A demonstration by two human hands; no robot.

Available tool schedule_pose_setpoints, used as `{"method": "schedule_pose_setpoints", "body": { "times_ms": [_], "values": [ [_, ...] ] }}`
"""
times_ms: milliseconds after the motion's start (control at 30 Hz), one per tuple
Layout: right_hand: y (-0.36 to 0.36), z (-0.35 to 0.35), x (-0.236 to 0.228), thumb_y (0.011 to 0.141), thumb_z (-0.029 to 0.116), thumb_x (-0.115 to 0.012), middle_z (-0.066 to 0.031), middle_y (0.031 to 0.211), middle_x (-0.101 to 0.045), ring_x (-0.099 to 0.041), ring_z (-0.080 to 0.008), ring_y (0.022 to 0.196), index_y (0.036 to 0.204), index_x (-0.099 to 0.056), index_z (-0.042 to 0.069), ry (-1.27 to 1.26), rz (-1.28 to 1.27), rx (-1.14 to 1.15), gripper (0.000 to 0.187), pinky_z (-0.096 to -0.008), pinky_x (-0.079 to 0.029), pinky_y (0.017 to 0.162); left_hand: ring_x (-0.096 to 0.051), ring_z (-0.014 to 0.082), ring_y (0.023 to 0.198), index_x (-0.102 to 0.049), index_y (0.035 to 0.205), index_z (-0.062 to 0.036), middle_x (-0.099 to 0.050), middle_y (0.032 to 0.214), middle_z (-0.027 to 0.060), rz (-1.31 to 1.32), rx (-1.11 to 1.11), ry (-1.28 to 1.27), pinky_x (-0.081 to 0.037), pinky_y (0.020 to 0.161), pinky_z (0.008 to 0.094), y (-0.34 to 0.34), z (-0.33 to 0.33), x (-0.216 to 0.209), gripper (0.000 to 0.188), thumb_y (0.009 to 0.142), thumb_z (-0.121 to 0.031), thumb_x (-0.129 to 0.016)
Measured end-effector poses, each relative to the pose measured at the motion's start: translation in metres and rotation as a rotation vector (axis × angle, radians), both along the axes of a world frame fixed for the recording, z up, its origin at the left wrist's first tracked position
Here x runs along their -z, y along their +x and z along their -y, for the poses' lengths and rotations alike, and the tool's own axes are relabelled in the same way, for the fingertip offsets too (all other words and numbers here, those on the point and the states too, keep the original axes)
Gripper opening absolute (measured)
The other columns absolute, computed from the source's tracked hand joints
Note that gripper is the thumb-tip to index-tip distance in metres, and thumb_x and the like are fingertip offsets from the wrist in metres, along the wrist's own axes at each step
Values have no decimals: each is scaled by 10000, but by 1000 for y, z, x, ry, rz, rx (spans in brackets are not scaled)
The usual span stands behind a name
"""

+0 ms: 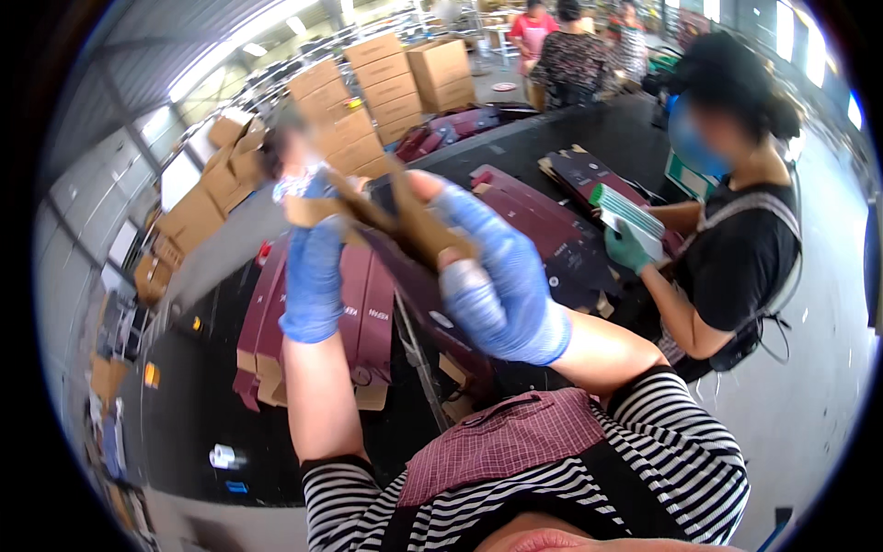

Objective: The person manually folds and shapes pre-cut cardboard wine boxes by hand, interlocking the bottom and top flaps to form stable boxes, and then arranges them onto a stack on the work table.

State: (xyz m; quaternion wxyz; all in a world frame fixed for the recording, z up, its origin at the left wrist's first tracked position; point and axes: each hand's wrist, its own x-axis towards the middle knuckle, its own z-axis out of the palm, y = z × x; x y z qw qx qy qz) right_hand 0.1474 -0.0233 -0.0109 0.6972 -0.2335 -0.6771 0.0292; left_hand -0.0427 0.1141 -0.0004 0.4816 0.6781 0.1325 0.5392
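Note:
Both my hands wear blue gloves and are raised over the table around one long carton (pixel 421 225), maroon outside and brown inside. Its flaps stand up at the far end, and the motion blurs them. My right hand (pixel 506 285) grips the carton's right side, with the thumb at a brown flap. On its left side, my left hand (pixel 314 281) is closed against the carton near the flaps; its fingertips are partly hidden. Below lie several flattened maroon cartons (pixel 372 317) with brown end flaps, side by side on the black table (pixel 198 386).
More flat maroon cartons (pixel 524 216) lie on the table's far right. At right a co-worker (pixel 736 248) in green gloves holds a green-and-white ribbed bundle (pixel 630 221). Brown boxes (pixel 377 78) are stacked behind. A white roll (pixel 223 456) and small orange item (pixel 152 374) sit at left.

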Motion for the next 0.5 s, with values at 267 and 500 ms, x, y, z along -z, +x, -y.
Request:
{"method": "schedule_pose_setpoints", "body": {
  "times_ms": [267, 500],
  "values": [
    [19, -24, 2, 1010, 208, -562, -198, 1508, -525, -496, -235, 1395, 1573, -354, -55, -136, -175, -37, 655, -358, -384, 1145, -496, 235, 1404, -373, 1575, 22, -509, 1519, 146, 49, 256, -206, -378, 1187, 387, -5, 37, -11, 863, 874, -313, -749],
    [10, -38, 22, 994, 267, -614, -220, 1597, -425, -385, -300, 1500, 1583, -338, -46, -141, -98, -83, 722, -399, -286, 1222, -344, 253, 1515, -280, 1613, 39, -374, 1645, 131, -80, 201, 6, -213, 1253, 410, -9, 48, 14, 986, 940, -578, -653]
  ]
}}
